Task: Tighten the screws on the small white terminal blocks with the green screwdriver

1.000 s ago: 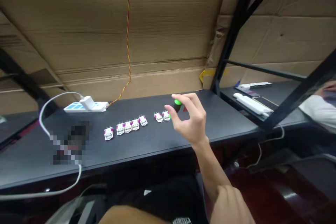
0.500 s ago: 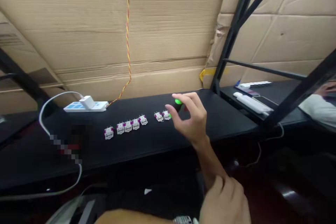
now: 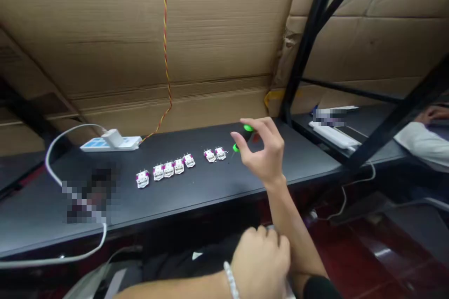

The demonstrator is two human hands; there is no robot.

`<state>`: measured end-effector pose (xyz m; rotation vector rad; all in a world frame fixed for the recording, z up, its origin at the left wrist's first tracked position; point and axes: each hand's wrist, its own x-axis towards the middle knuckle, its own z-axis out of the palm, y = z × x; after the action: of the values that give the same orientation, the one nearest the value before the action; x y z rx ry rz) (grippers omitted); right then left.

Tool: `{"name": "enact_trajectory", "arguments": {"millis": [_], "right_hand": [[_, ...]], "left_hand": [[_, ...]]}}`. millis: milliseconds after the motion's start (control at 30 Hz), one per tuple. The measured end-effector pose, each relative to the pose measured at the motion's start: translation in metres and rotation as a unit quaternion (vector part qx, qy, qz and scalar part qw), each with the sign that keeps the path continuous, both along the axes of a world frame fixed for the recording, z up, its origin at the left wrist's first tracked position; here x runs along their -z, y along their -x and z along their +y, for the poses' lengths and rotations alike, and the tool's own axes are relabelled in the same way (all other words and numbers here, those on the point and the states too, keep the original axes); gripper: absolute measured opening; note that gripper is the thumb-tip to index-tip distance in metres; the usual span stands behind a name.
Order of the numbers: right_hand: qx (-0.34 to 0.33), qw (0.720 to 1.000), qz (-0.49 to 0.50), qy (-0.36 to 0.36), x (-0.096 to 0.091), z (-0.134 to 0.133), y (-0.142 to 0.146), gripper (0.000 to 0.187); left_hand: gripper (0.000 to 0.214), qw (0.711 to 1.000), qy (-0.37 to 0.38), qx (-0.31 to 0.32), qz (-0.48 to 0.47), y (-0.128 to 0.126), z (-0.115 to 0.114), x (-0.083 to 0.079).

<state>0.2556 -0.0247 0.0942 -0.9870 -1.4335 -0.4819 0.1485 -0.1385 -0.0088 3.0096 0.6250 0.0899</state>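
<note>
the right hand [image 3: 265, 153] pinches a black-and-green tool [image 3: 247, 133] at the counter [image 3: 224, 184], its long axis slanting down-left beside the nearest white-and-purple piece [image 3: 220, 153], while the farther left hand [image 3: 260, 259] curls by the right forearm [image 3: 294, 224], contents hidden.

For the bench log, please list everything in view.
Table: one, black, centre
Small parts: seven, white-purple, on table
Tool: one, black-green, right of parts
Power strip: one, white-blue, table's back left
Charger: one, white, on the strip
Cable: one, white, left
Cardboard: several sheets, brown, behind
Twisted wire: one, red-yellow, before cardboard
Frame bars: several, black, both sides
Side table: one, black, right
Pixelated patches: two, contents unclear, left and right
Co-worker's hand: one, bare, far right
Bracelet: one, white, left wrist
Left hand: one, bare, by right forearm
Right hand: one, bare, holding tool
</note>
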Motion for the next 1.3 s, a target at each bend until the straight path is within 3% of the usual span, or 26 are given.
{"name": "enact_trajectory", "arguments": {"millis": [100, 200, 267, 367, 500, 667, 1033, 1200, 1300], "right_hand": [[-0.008, 1.000, 0.022, 0.005, -0.001, -0.003, -0.010, 0.023], [-0.014, 0.993, 0.115, -0.020, -0.002, -0.004, -0.027, 0.051], [-0.019, 0.983, 0.179, -0.044, -0.002, -0.004, -0.040, 0.058], [-0.009, 0.976, 0.212, -0.052, -0.003, -0.004, -0.056, 0.043], [-0.012, 0.975, 0.217, -0.050, -0.004, -0.006, -0.061, 0.038], [-0.016, 0.979, 0.198, -0.035, -0.003, -0.006, -0.055, 0.037], [-0.046, 0.988, 0.148, -0.010, -0.002, -0.008, -0.046, 0.034], [-0.054, 0.990, 0.128, 0.002, 0.000, -0.007, -0.040, 0.033], [-0.058, 0.990, 0.126, 0.009, 0.001, -0.007, -0.039, 0.034]], "left_hand": [[0.016, 0.986, 0.002, -0.164, 0.022, 0.021, 0.052, -0.055], [0.017, 0.962, -0.025, -0.272, 0.016, 0.038, 0.110, -0.080], [0.021, 0.958, -0.060, -0.279, -0.001, 0.047, 0.148, -0.083], [0.029, 0.959, -0.060, -0.277, -0.013, 0.056, 0.194, -0.078], [0.031, 0.955, 0.001, -0.297, -0.001, 0.059, 0.225, -0.070], [0.023, 0.953, 0.020, -0.301, 0.003, 0.070, 0.219, -0.063], [0.036, 0.962, 0.084, -0.239, -0.103, 0.139, 0.149, -0.051], [0.032, 0.968, 0.096, -0.210, -0.100, 0.162, 0.147, -0.043], [0.030, 0.971, 0.092, -0.203, -0.091, 0.168, 0.152, -0.046]]}}
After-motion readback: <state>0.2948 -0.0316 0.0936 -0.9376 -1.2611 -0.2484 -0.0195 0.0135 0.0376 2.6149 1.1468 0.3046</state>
